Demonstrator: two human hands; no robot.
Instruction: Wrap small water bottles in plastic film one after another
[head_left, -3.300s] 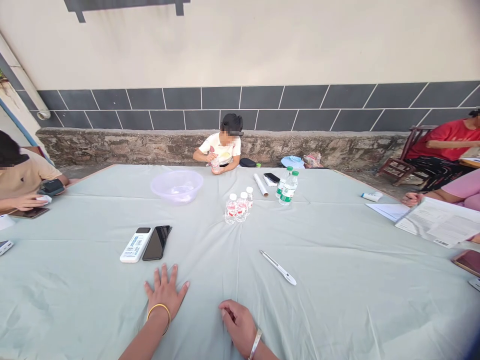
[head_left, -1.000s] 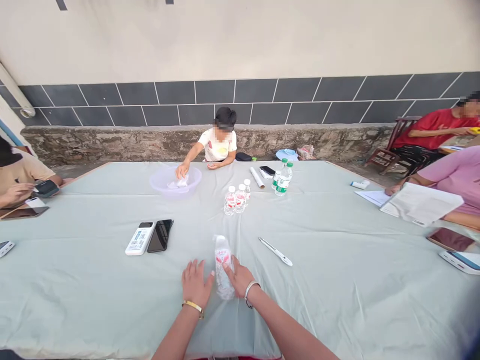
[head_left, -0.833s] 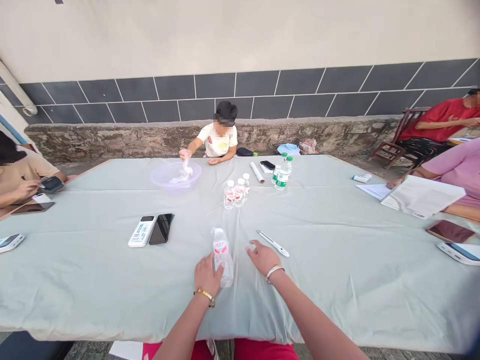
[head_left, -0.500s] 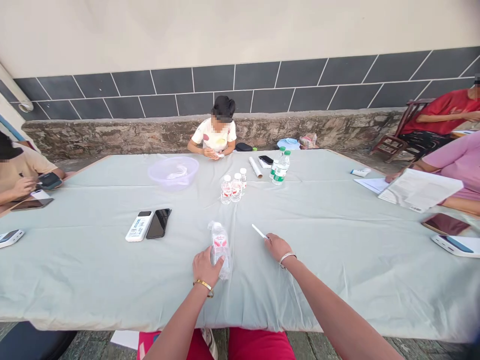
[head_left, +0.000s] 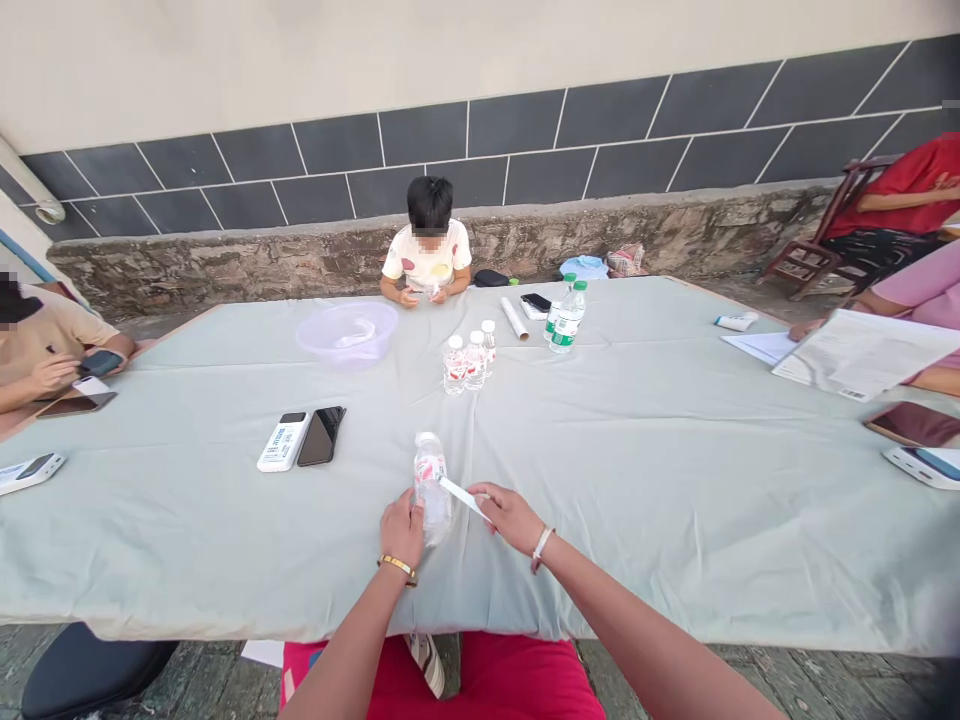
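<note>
The right hand (head_left: 512,515) has swung its gripped white pen-like tool (head_left: 463,496) to the plastic-wrapped bottle (head_left: 432,488) the left hand (head_left: 402,530) holds, joining their work.

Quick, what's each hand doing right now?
Left hand: touching the bottle; I can't tell if it's gripping.
Right hand: closed, holding a slim white tool.

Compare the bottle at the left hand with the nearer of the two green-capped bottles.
Cap: the near bottle has a whitish cap; the green-capped bottle has a green one.
Label: the near bottle's shows red-pink, the green-capped bottle's green and white.
Contact: the left hand touches the near bottle; nobody touches the green-capped bottle.
Both are see-through bottles on the same cloth.
</note>
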